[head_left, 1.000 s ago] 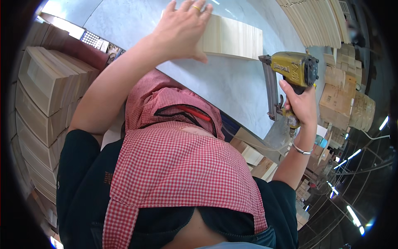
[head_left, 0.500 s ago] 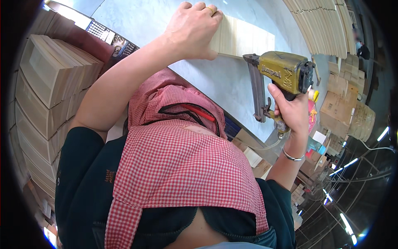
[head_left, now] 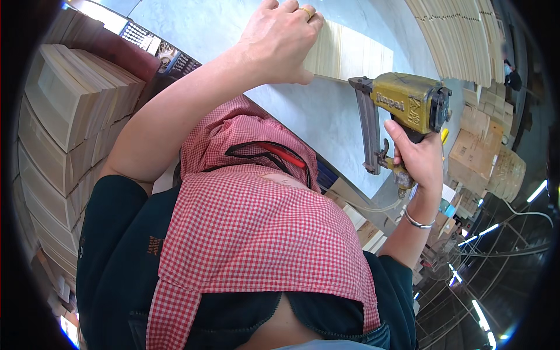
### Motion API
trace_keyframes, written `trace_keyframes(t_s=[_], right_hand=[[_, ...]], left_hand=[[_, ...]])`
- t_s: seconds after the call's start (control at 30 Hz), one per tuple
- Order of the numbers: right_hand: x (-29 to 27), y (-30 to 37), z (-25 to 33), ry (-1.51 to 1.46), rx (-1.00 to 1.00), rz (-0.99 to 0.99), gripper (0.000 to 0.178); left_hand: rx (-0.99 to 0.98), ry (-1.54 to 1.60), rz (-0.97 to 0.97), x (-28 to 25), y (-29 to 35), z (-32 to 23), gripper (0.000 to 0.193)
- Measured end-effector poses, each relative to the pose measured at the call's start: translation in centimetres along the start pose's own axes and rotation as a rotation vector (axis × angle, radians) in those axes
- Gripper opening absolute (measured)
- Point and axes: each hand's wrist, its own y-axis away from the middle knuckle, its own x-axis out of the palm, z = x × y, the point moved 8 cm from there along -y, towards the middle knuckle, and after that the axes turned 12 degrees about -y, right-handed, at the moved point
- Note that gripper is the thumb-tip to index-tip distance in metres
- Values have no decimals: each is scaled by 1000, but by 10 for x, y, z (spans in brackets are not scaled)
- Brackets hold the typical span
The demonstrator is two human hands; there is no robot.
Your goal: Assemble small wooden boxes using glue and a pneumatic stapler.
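A pale wooden piece [head_left: 356, 51] with light and darker bands lies on the blue-grey tabletop, ahead of me. My left hand [head_left: 283, 41] is closed round its left end, thumb at the near edge and fingers over the far side. A yellow-and-black pneumatic staple gun [head_left: 405, 99] is gripped in my right hand [head_left: 419, 157], thumb along the handle. Its nose meets or nearly meets the wood's near edge by the right end; whether they touch I cannot tell. The dark magazine slants down toward me, and a pale air hose [head_left: 379, 207] trails from the handle's bottom.
Stacked wooden frames or boxes [head_left: 64, 116] rise at my left. A large pile of thin wooden strips [head_left: 452, 35] stands at the far right of the tabletop [head_left: 326, 125]. Cardboard boxes [head_left: 472, 137] lie beyond it. Small trays of parts [head_left: 154, 46] sit along the table's left edge.
Both hands, the wooden piece and the staple gun sit slightly farther right in view. The grips stay the same, and the gun's nose remains by the wood's near edge.
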Motion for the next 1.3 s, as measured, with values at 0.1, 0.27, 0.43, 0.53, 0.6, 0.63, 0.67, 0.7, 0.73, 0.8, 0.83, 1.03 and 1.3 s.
trace_keyframes(t_s=[0.1, 0.27, 0.43, 0.53, 0.6, 0.63, 0.67, 0.7, 0.73, 0.8, 0.83, 1.03, 1.3], right_hand=[[4, 2, 4, 29, -29, -20, 36], [8, 14, 16, 22, -73, -22, 35], [14, 14, 33, -77, -173, 85, 34], [22, 9, 48, -152, -256, 177, 35], [28, 11, 61, -167, -250, 224, 35], [31, 12, 67, -174, -247, 247, 35], [33, 13, 72, -181, -243, 269, 36], [35, 13, 74, -179, -246, 266, 36], [36, 14, 76, -178, -249, 258, 36], [38, 15, 78, -175, -250, 240, 37], [41, 16, 79, -174, -249, 231, 37], [59, 28, 63, -128, -129, 152, 38], [86, 29, 69, -77, -229, 92, 37]], left_hand=[[-12, 41, -74, 4, 9, 3, 93], [-53, 124, -204, 30, 26, 20, 106], [-101, 258, -363, 46, 31, 40, 114], [-122, 312, -421, 37, 26, 43, 119], [-128, 284, -354, 34, 21, 40, 126], [-130, 270, -320, 32, 18, 38, 129], [-131, 257, -287, 31, 17, 37, 132], [-131, 258, -291, 29, 16, 39, 132], [-131, 258, -292, 27, 16, 40, 132], [-131, 262, -291, 26, 15, 43, 131], [-131, 265, -289, 26, 15, 45, 131], [-123, 266, -324, 37, 21, 50, 132], [-168, 292, -333, 63, 47, 60, 134]])
